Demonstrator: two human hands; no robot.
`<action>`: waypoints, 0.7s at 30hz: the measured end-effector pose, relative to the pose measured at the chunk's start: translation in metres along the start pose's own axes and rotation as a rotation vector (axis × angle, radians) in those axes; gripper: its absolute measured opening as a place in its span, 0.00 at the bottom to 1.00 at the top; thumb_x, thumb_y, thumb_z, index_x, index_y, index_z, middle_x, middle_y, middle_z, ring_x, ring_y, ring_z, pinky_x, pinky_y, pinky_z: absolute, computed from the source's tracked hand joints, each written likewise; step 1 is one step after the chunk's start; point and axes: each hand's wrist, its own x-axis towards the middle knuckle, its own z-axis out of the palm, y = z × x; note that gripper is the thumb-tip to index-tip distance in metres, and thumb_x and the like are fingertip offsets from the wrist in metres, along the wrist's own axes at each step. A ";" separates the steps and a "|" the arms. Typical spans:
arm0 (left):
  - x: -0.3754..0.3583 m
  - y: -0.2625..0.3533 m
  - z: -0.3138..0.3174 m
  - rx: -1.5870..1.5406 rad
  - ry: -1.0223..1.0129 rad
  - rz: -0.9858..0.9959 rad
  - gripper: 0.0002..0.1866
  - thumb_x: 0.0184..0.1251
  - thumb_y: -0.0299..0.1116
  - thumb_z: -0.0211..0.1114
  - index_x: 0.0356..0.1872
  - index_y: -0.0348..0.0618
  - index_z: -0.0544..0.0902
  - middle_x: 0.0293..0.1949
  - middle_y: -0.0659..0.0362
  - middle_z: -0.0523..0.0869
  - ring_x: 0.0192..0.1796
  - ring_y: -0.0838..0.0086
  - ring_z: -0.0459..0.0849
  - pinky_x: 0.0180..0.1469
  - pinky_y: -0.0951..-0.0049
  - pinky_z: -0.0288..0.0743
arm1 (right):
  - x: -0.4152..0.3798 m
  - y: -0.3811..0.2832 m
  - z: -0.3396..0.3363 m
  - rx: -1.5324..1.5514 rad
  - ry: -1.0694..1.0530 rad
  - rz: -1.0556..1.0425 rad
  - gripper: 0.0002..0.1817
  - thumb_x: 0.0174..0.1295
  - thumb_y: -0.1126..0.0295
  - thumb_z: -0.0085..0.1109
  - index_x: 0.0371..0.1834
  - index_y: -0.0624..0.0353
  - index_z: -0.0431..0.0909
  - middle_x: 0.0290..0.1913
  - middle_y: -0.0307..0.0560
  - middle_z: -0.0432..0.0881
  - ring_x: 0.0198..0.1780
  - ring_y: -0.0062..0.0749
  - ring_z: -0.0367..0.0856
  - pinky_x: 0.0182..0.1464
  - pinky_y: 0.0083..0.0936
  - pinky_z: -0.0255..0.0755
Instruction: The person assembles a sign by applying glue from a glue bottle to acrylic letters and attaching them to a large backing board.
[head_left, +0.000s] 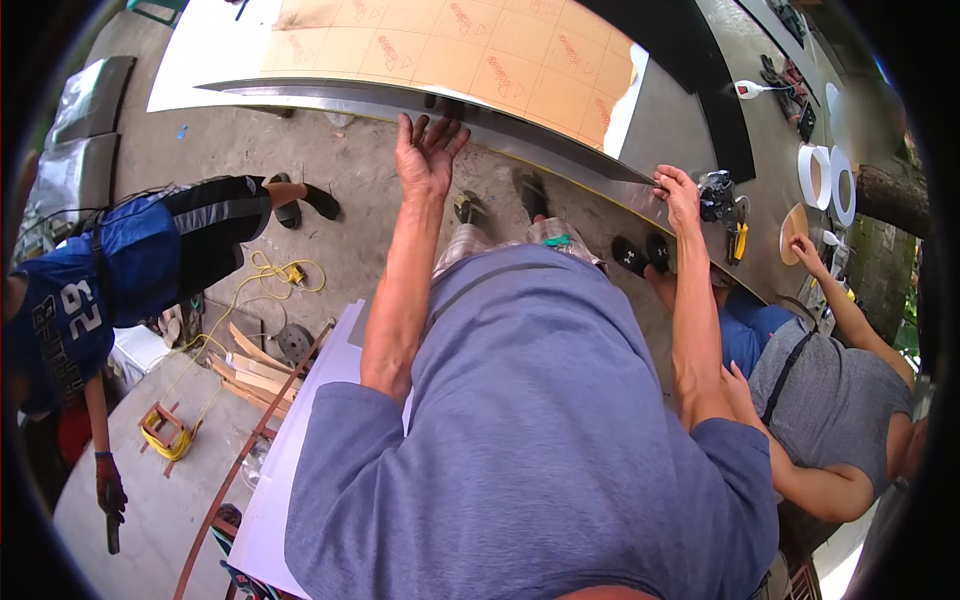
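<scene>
A long, thin dark strip of sheet (545, 143) lies along the near edge of the worktable, its front edge facing me. My left hand (430, 155) is palm up under the middle of this edge, fingers spread and fingertips right at the strip. At the strip's right end, my right hand (678, 195) pinches the corner between thumb and fingers. Behind the strip is a sheet with tan protective film (450, 50) printed in red, its right edge torn to white.
A pair of yellow-handled pliers (741, 240) and a dark power tool (716, 195) lie right of my right hand. White rings (843, 185) stand farther right. One co-worker (830, 390) holds a tan disc (793, 235); another person (120, 260) is at left, near a yellow cord (262, 275).
</scene>
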 end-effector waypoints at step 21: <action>-0.065 -0.022 -0.208 1.302 0.152 -0.585 0.36 0.76 0.55 0.54 0.72 0.34 0.68 0.70 0.46 0.75 0.68 0.60 0.76 0.64 0.57 0.72 | -0.154 0.115 0.051 -0.386 -0.211 0.018 0.19 0.66 0.61 0.60 0.54 0.63 0.83 0.48 0.51 0.86 0.50 0.38 0.84 0.55 0.33 0.76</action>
